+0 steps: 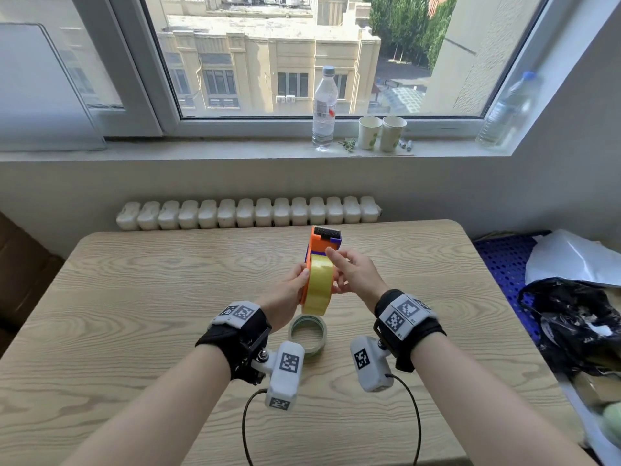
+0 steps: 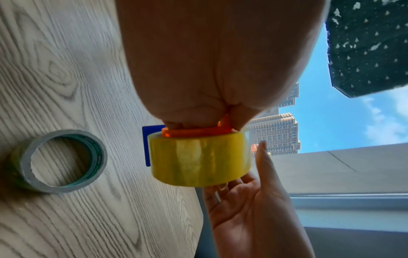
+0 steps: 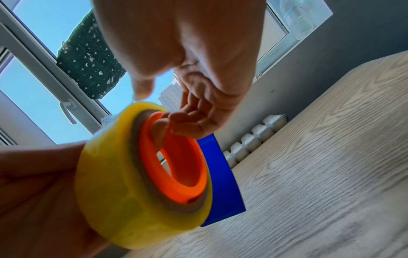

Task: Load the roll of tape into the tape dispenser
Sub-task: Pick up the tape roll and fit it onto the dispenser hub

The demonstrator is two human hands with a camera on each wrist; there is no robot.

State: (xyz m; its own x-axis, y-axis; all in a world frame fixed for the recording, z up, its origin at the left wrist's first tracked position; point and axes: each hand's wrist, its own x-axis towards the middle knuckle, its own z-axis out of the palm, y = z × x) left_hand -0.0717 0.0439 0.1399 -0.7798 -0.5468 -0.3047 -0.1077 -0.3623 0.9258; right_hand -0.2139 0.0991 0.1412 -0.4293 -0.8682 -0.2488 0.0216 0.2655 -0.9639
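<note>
I hold an orange and blue tape dispenser (image 1: 324,242) upright above the wooden table (image 1: 134,280). A yellow roll of tape (image 1: 319,284) sits around its orange hub (image 3: 176,165), next to the blue side plate (image 3: 220,183). My left hand (image 1: 295,284) grips the dispenser's orange frame (image 2: 194,131) from the left. My right hand (image 1: 342,274) is at the right face of the roll (image 2: 198,157). Its index finger reaches over the roll's top and its other fingertips (image 3: 176,120) touch the hub's rim.
A second, thinner roll of tape (image 1: 307,332) lies flat on the table just below my hands. A black bag (image 1: 578,324) is to the right, off the table. A bottle (image 1: 324,109) and paper cups (image 1: 381,132) stand on the windowsill.
</note>
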